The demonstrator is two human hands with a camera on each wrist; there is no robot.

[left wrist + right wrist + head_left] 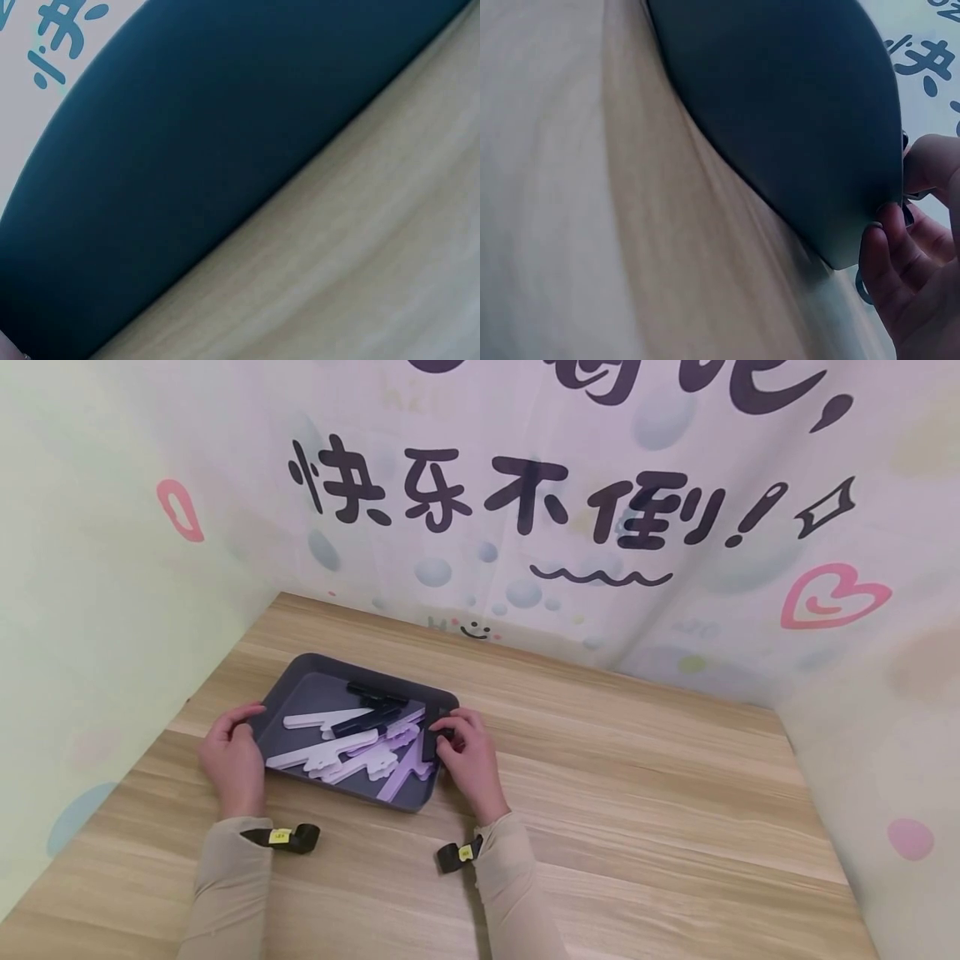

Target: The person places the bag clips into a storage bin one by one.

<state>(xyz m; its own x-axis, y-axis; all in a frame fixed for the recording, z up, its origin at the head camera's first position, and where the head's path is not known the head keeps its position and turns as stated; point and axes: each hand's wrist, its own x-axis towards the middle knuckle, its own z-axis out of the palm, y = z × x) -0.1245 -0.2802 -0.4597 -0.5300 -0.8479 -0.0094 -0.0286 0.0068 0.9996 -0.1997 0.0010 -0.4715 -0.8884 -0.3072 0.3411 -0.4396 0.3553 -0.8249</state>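
Note:
A dark grey tray (300,681) lies on the table, its plain outer wall filling much of both wrist views. My left hand (234,760) holds its left end, thumb and fingers at the rim. At the opposite end my right hand (472,756) grips the rim, with fingertips (876,238) against the outer wall. Long clips lie heaped inside: white clips (315,750), lilac clips (405,770) and black clips (375,695). Another black clip (429,745) lies along the right wall, right at the right thumb and index finger.
The wood-grain table (637,793) extends to the right of the tray. Behind it hangs a printed cloth (487,568) with large black characters, and pale walls stand at both sides. Black straps (300,838) circle both sleeved wrists.

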